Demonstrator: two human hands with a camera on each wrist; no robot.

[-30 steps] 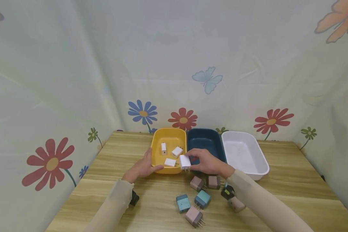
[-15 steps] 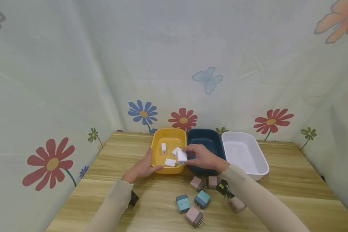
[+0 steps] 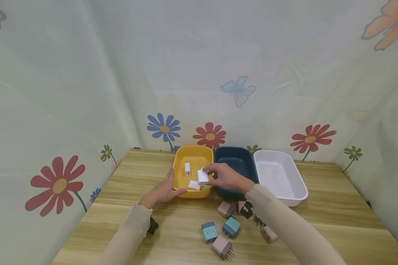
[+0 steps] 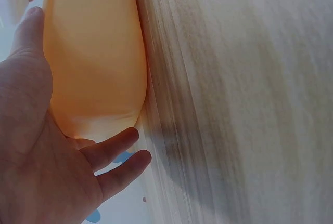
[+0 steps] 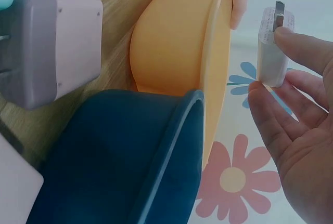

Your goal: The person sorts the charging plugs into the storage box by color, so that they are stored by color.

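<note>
My right hand (image 3: 228,177) pinches a white plug-in charger (image 3: 202,177) above the right part of the yellow bin (image 3: 199,150). In the right wrist view, thumb and fingertips hold the charger (image 5: 272,57) with its metal prongs upward in that frame. White chargers (image 3: 187,169) lie in the yellow bin; one is mostly hidden behind the held charger. My left hand (image 3: 164,188) rests against that bin's front left corner, thumb by the rim. In the left wrist view, the left hand (image 4: 47,146) has two fingers extended beside the bin's wall (image 4: 96,52).
A dark blue bin (image 3: 233,151) and a white bin (image 3: 278,173) stand in a row right of the yellow one. Pink-grey chargers (image 3: 222,246) and teal chargers (image 3: 209,232) lie on the wooden table (image 3: 175,235) in front. A patterned cloth hangs behind.
My right hand has moved left with the white charger, from the yellow bin's front right corner to over its inside. The left hand stays where it was.
</note>
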